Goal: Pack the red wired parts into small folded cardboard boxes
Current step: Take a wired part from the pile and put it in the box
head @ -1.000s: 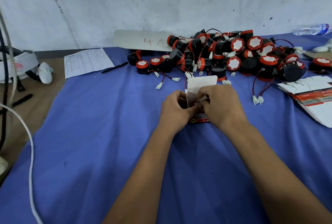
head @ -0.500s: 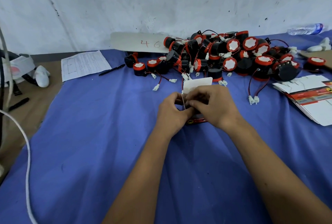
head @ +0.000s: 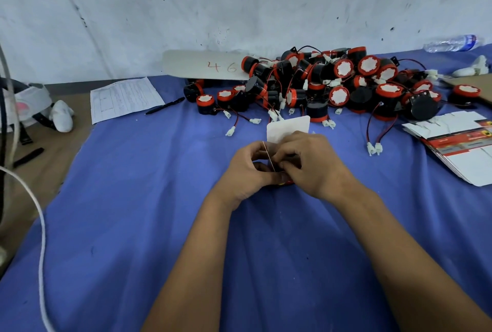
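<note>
While both hands' fingers (head: 286, 165) clamp the small box (head: 288, 129), the parts pile (head: 332, 84) sits just behind, flat cartons (head: 458, 142) rightward.

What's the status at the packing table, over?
Left hand and right hand both gripping small box, flap up. Part inside hidden. Parts pile behind, untouched. Nothing blocking.

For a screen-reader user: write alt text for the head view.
Both hands, left hand and right hand, hold a small cardboard box with its white flap up, on a blue cloth. Behind lies a pile of red wired parts; flat boxes lie right.
</note>
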{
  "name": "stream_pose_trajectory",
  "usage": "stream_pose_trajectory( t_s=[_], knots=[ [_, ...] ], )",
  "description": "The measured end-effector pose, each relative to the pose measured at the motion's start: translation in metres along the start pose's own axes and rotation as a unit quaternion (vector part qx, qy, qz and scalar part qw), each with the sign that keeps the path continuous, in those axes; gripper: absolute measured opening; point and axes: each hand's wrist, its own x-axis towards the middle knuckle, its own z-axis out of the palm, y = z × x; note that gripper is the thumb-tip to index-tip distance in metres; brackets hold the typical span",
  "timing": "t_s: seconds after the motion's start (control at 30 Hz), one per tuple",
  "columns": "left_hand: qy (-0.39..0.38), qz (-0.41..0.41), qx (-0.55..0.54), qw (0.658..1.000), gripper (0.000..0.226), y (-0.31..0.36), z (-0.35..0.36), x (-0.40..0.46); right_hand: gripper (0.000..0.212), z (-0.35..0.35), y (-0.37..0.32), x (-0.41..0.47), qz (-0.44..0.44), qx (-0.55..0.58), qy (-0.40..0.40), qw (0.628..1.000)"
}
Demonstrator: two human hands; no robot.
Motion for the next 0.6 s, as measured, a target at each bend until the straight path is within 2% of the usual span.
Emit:
stream_pose_trajectory(
  t_s=[0.1,0.23,0.4,0.53,0.6],
  knots=[
    [0.003,-0.002,-0.005,1.000,0.046,-0.001,-0.001,0.000,0.013,0.002,0.002,-0.002,0.028,0.003,0.003,1.000],
    [0.002,-0.002,-0.012,1.000,0.049,0.002,0.002,-0.001,0.025,0.006,0.000,-0.001,0.075,0.069,0.049,0.994],
    [0.003,-0.001,-0.005,1.000,0.042,0.001,0.002,0.001,0.018,0.012,-0.006,0.003,0.035,-0.020,0.089,0.995],
    [0.007,0.000,-0.016,1.000,0.041,-0.001,0.002,0.002,0.020,0.015,-0.006,0.000,0.002,-0.020,0.121,0.992],
    [0.008,0.003,-0.017,1.000,0.043,-0.001,0.001,0.001,0.022,0.015,-0.006,-0.002,-0.017,-0.016,0.111,0.994]
  ],
)
